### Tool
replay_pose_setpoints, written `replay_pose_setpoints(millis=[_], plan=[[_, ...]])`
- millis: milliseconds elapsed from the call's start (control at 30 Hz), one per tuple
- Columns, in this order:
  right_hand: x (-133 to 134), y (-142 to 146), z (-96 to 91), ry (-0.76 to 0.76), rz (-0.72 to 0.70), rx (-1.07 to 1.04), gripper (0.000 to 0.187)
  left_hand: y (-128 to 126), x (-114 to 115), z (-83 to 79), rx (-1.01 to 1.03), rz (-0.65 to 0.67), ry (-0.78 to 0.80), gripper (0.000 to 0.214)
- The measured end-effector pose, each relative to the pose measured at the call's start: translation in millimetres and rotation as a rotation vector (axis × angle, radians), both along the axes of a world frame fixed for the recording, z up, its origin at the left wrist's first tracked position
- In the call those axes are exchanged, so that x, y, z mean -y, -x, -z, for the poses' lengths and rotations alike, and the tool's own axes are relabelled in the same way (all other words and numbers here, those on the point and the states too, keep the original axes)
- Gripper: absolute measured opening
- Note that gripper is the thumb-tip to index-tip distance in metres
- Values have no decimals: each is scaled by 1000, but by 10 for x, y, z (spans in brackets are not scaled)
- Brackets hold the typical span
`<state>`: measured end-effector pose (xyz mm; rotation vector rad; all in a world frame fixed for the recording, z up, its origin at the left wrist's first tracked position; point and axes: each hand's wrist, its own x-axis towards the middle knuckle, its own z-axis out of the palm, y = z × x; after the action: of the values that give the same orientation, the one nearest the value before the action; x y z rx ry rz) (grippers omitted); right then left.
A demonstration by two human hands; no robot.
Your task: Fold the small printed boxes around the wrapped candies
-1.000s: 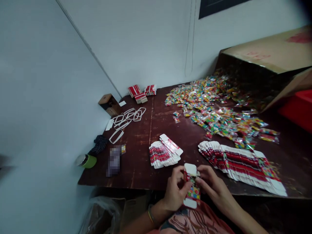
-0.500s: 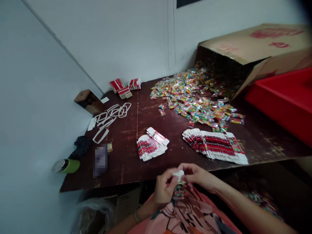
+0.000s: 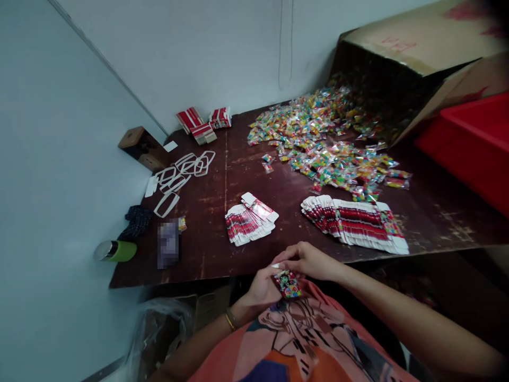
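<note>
A small colourful printed carton [image 3: 289,285] is held close to my shirt, below the table's front edge. My left hand [image 3: 262,286] is closed round its left side. At the top, the fingers of my right hand [image 3: 308,260] press on the white flap, which mostly hides under them. Beyond my hands lies a fanned stack of flat red-and-white cartons [image 3: 246,225], with one carton askew on top. A longer fanned row of flat cartons [image 3: 358,225] lies to the right, near the table edge.
Small wrapped candy packets [image 3: 318,138] spill from a tipped cardboard box [image 3: 401,45]. A red bin [image 3: 469,143] stands at right. White rubber-band-like loops [image 3: 183,172], bundled cartons [image 3: 194,124], a wooden box [image 3: 143,148] and a green bottle [image 3: 121,251] sit at left. A plastic-lined container [image 3: 159,323] is below.
The carton's white flap, upright before, is now folded down under my right fingers. The carton has tilted and its printed face shows more. My head view has shifted slightly.
</note>
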<state>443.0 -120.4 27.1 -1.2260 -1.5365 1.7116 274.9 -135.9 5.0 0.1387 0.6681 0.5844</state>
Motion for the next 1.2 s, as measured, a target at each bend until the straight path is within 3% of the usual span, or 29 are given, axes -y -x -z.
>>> replay_pose_setpoints(millis=[100, 300, 467, 633, 767, 867, 967, 1067, 1133, 1200], plan=[[-7, -76, 47, 33, 17, 10, 31, 52, -15, -14, 16, 2, -50, 50], [83, -248, -86, -277, -85, 169, 24, 50, -28, 27, 6, 211, -208, 51], [36, -335, -125, -361, -119, 329, 21, 26, -47, 22, -115, 316, -383, 54], [73, -320, -193, -399, -302, 270, 26, 49, -44, 59, -259, 375, -446, 68], [-6, -263, -306, -449, -396, 155, 29, 67, -157, -33, -385, 413, -683, 60], [-473, -304, -288, -486, -398, 260, 25, 183, -374, -167, -587, 556, -872, 65], [-1257, -385, -169, -571, -101, 695, 26, 405, -604, -303, -682, 863, -1005, 65], [-1982, -369, -42, -599, 92, 846, 44, 595, -711, -412, -680, 1130, -1068, 33], [-2279, -285, 10, -609, 133, 842, 50, 650, -702, -440, -720, 1074, -1069, 24], [-2419, -184, 42, -608, 180, 829, 44, 665, -663, -409, -733, 850, -985, 29]])
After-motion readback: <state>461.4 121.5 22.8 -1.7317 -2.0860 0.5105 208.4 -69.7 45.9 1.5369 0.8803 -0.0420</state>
